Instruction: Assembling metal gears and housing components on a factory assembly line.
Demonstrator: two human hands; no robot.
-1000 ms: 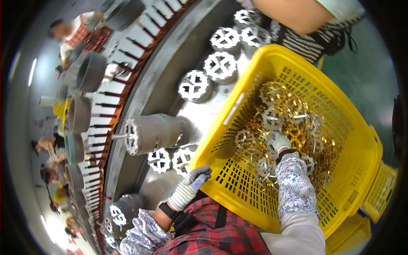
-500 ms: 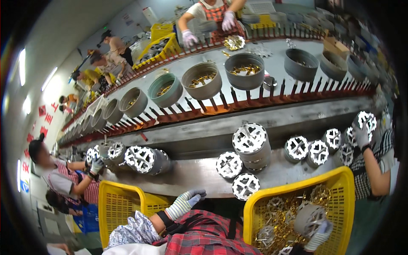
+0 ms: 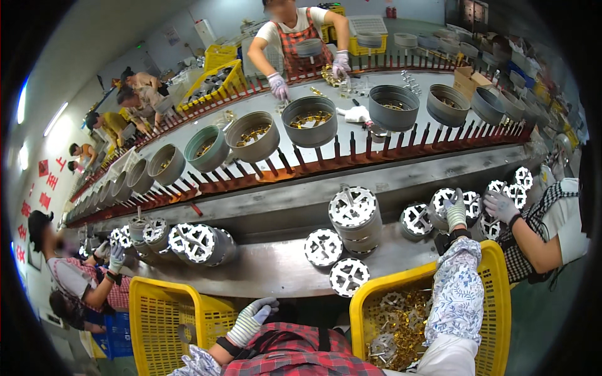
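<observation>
My right hand [image 3: 456,213], in a striped glove, reaches over the yellow basket to the metal bench. Its fingers close at the edge of a grey cylinder [image 3: 441,202] topped with a silver cut-out disc; the grip is partly hidden. My left hand [image 3: 251,321], gloved alike, hangs over my lap with fingers loosely stretched and nothing in them. Ahead of me stand a taller stack of grey cylinders [image 3: 355,219] with a disc on top and two lower disc-topped pieces [image 3: 323,248]. The basket [image 3: 357,313] holds gold clips and loose silver discs.
Another yellow basket [image 3: 147,313] stands at my left. Beyond the bench, grey rings with gold pieces [image 3: 309,121] line a spiked red conveyor [image 3: 301,168]. Co-workers sit on both sides; the right one's gloved hand [image 3: 500,205] is close to my right hand. Another person works opposite.
My right hand has left the basket, where it was at a grey cylinder, and moved up to the bench pieces. The rings shifted left in view as the view turned. My left hand stayed low.
</observation>
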